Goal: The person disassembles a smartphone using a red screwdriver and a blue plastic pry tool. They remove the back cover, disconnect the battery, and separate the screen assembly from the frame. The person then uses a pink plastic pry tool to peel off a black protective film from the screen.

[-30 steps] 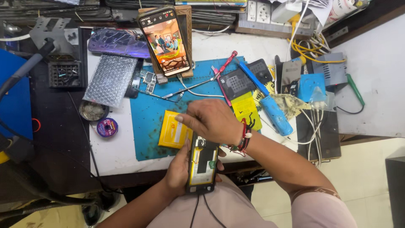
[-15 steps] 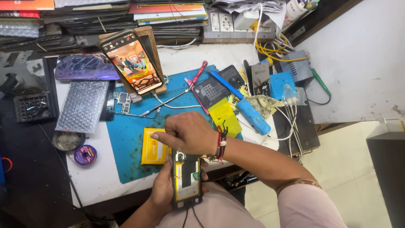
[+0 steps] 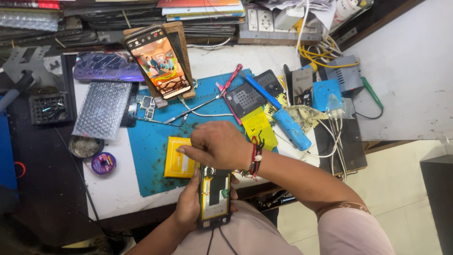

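left hand [image 3: 188, 208] cradles the opened black smartphone with its back cover off [image 3: 215, 198] just off the desk's near edge, fingers wrapped round its sides. right hand [image 3: 218, 144] hovers curled over the phone's top end, fingertips pinched, on what i can't tell. looks like mid-repair inside the phone; the next move wants a fine, steady touch. a flat yellow battery pack [image 3: 177, 158] lies beside it on the blue work mat [image 3: 151, 141]. a red-handled screwdriver [image 3: 231, 78] and blue cylindrical tool [image 3: 290, 127] crowd the mat's far side
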`<state>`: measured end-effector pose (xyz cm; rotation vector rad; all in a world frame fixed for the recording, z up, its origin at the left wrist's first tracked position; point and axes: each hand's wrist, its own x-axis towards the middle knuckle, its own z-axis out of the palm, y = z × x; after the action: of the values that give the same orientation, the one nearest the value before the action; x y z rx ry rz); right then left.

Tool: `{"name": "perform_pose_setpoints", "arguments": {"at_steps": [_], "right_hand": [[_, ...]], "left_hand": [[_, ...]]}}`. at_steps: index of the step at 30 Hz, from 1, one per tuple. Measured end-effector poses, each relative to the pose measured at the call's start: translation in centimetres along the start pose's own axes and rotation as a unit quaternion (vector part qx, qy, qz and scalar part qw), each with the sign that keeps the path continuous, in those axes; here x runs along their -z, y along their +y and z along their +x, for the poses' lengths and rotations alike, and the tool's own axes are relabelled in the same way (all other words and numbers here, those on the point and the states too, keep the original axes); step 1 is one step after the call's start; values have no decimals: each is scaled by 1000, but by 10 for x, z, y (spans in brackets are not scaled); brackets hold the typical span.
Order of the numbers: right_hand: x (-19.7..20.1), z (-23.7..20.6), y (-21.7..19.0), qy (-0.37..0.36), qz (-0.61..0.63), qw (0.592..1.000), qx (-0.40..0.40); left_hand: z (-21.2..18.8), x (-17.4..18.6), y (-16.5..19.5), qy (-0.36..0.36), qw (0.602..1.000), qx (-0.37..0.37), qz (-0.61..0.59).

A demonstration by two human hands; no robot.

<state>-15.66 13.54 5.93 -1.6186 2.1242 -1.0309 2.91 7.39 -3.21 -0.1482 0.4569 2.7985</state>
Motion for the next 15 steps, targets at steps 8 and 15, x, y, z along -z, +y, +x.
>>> {"name": "perform_pose_setpoints", "arguments": {"at_steps": [8, 15], "right_hand": [[-5, -1, 4, 0, 14, 1000, -6], [2, -2, 3, -32, 15, 999, -29]], "left_hand": [[-2, 0, -10, 99, 995, -2, -9], [-4, -8, -5, 72, 996, -34, 42]]}}
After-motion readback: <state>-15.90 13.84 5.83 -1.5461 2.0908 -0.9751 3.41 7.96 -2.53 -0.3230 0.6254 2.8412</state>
